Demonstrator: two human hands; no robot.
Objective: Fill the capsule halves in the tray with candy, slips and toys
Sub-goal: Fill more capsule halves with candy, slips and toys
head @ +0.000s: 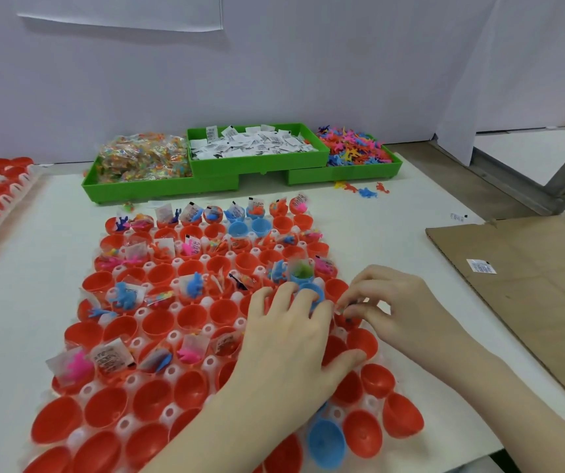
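Just now both hands work over the clear capsule tray [139,314] of red capsule halves [190,387]. Left hand [291,343] lies spread, fingers relaxed, fingertips touching a blue capsule half [313,295]. Right hand [390,302] sits just beside them, thumb and fingers pinching a small candy packet [346,307] over a red half. Well beyond the fingers stand green bins [257,163] of candy, slips and toys.

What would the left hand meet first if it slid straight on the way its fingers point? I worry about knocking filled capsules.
Probably the blue capsule half its fingertips already touch, with the candy-filled blue half just beyond. The left hand points up the tray, slightly rightward; depth is hard to judge.
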